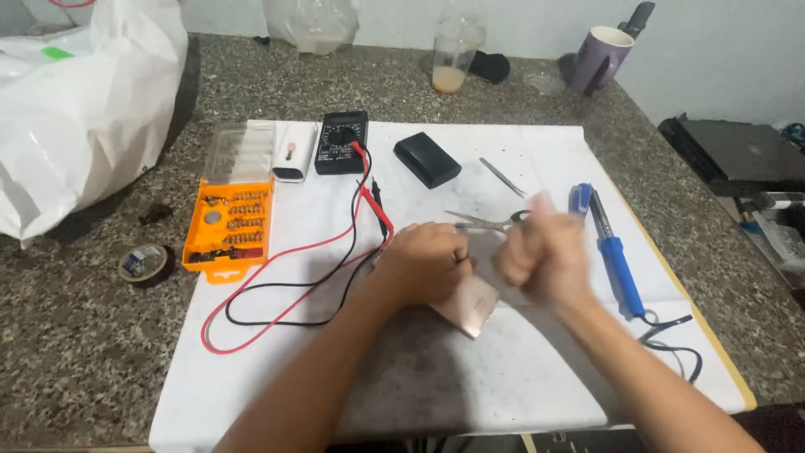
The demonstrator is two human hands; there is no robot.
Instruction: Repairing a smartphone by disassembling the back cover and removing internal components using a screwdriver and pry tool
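On the white paper sheet covering the speckled stone counter, both hands work a flat copper-coloured rectangular board. Left hand is curled closed, pressing the board down near its upper edge. Right hand is a blurred fist just beside it; fingers are closed, but what they hold, if anything, can't be told. Board lies mid-sheet, one corner poking out below the left hand.

Progress, judged: early stage. Board surface looks plain, nothing mounted on it. Blue-handled soldering iron lies untouched to the right, silver scissors just above the hands, metal tweezers further up. Black multimeter sits at the top, its red and black leads loose. Orange screwdriver-bit case lies open at left.
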